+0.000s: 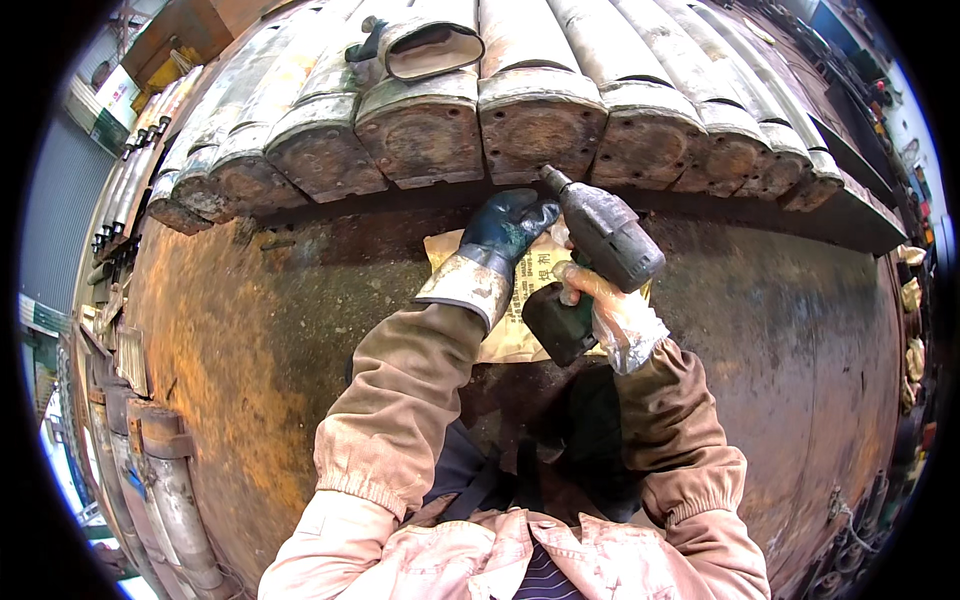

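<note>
My right hand (597, 298), in a clear plastic glove, grips a cordless impact wrench (612, 238) by its handle. The wrench's dark battery (560, 325) hangs toward me, and its nose points up and left at the lower edge of a rusty end plate (541, 125). That plate closes one of the thick metal cylinders (527, 40) lying side by side. Just left of the nose is my left hand (508, 225), in a dark blue-green coated glove with a pale cuff. Its fingers are curled closed; what they hold, if anything, is hidden.
Beneath my hands lies a yellow printed paper sack (510, 325) on the rust-stained floor (250, 330). An empty work glove (425, 50) rests on a cylinder, cuff toward me. More pipes (175, 490) lie at the left. A dark steel beam (800, 222) runs under the cylinder ends.
</note>
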A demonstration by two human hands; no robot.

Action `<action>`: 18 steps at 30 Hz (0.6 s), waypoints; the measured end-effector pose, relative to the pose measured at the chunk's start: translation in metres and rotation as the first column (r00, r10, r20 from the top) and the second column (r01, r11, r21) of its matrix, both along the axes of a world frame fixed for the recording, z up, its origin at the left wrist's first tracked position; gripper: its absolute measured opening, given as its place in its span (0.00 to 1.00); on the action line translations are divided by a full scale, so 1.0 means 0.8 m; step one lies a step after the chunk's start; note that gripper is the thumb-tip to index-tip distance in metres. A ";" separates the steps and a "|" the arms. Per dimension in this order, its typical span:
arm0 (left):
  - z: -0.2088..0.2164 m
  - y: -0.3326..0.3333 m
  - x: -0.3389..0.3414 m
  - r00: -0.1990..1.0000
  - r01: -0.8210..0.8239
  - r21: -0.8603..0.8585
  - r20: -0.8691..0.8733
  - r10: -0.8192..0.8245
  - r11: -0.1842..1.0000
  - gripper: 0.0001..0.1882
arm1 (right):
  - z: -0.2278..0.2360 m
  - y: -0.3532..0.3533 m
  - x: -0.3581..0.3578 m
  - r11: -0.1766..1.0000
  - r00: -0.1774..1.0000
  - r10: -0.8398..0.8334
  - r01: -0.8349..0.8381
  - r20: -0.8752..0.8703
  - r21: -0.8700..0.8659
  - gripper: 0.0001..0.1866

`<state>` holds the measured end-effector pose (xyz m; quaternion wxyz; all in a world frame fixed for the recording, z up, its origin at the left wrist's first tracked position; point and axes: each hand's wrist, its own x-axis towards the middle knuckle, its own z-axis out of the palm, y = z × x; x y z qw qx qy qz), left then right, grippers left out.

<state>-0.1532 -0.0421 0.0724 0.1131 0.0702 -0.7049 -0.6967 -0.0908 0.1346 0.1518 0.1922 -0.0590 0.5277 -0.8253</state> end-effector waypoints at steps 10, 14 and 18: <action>0.038 -0.093 0.039 0.977 -0.205 0.465 0.155 0.149 0.861 0.17 | -0.044 -0.076 -0.028 0.978 0.991 0.113 -0.099 -0.066 0.182 0.07; 0.041 -0.128 0.064 0.959 -0.277 0.526 0.199 0.201 0.804 0.21 | -0.074 -0.118 -0.041 0.970 0.988 0.121 -0.098 -0.093 0.222 0.08; 0.045 -0.150 0.073 0.954 -0.296 0.558 0.212 0.211 0.775 0.21 | -0.094 -0.137 -0.054 0.978 0.988 0.112 -0.091 -0.104 0.186 0.10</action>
